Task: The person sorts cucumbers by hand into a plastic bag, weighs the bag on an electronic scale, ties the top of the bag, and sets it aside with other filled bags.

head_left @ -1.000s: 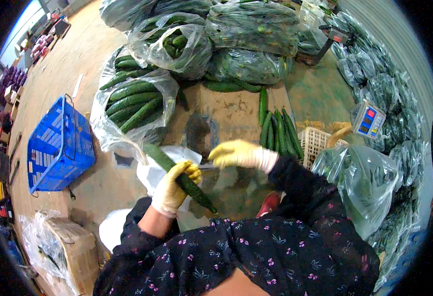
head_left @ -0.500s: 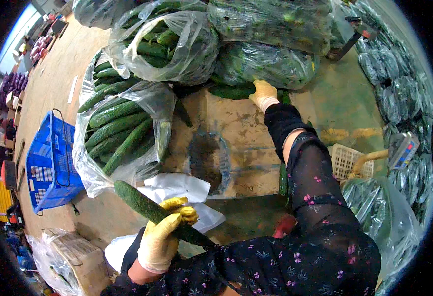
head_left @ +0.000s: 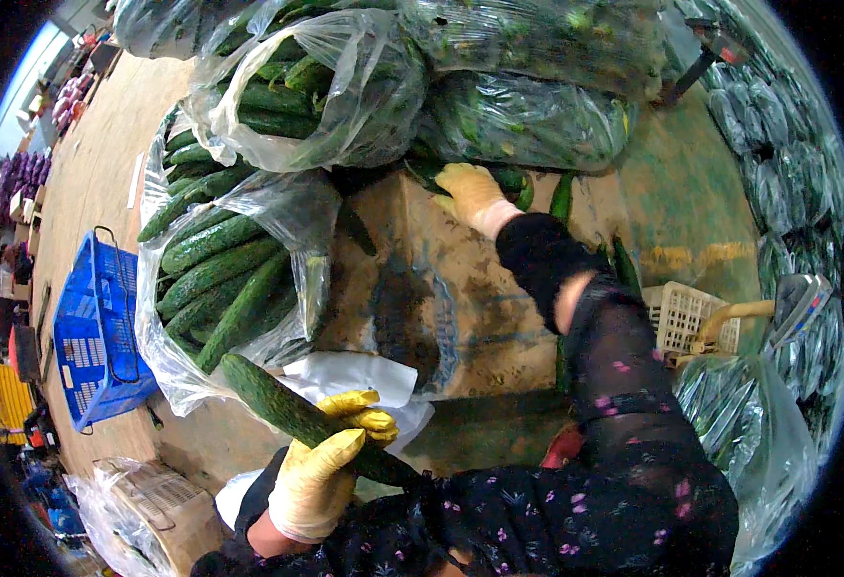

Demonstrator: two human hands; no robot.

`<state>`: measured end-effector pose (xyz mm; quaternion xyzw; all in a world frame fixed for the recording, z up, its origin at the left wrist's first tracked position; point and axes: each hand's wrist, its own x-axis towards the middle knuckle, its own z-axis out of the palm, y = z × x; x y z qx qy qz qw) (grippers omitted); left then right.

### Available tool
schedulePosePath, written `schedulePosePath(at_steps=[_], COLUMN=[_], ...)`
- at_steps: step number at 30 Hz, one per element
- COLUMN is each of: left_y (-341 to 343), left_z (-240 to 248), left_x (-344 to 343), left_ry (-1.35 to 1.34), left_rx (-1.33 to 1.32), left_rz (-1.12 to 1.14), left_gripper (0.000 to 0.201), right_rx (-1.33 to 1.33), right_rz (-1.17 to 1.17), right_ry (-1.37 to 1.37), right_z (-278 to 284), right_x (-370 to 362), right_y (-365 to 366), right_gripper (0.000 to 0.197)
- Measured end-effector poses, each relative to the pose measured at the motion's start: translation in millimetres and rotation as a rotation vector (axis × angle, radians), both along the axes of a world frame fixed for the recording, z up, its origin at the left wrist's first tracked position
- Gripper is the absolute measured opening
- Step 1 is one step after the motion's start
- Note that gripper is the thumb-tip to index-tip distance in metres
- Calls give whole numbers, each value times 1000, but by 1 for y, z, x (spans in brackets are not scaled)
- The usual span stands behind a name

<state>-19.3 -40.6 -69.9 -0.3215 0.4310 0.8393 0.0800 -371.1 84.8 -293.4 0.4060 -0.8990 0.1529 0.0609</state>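
My left hand (head_left: 318,486), in a yellowish glove, is closed around a long dark green cucumber (head_left: 273,396) that slants up to the left, low in the view. At the far edge of the cardboard (head_left: 508,317), my right hand (head_left: 475,195), gloved too, is wrapped over the middle of another cucumber (head_left: 423,172) lying there. Parts of cucumber show on both sides of its fingers. Just behind it lies a filled clear plastic bag (head_left: 528,120). An open clear bag of cucumbers (head_left: 225,260) stands beyond my left hand.
Another open bag of cucumbers (head_left: 287,106) sits at the back. A blue crate (head_left: 104,337) stands at left, a white basket (head_left: 677,313) and a scale (head_left: 799,303) at right. Wrapped bundles (head_left: 787,183) line the right side. A few loose cucumbers (head_left: 562,197) lie near my right arm.
My right hand has moved left along the far cucumber, from its right end to its middle. My left hand still holds its cucumber, and the whole view has shifted slightly.
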Motion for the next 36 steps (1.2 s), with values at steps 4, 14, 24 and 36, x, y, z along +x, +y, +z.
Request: schedulePosePath(at_steps=[4,14,24,36], left_y=[-6,-5,-4,5], left_z=[2,0,-13,-54], left_x=[7,23,38,30], left_ry=[-2,40,168,202], left_rx=[19,91,222,381], left_rz=[-23,38,21,1], left_gripper=[54,47,42,27], right_rx=[196,239,433,-684], right_rz=[-316,-523,-434,-410], right_ry=[-46,-154,-323,-1311], right_z=[-1,-13,30,57], right_x=[5,34,100,186], right_y=[-29,-35,3,65], right_gripper=[40,59,60,48])
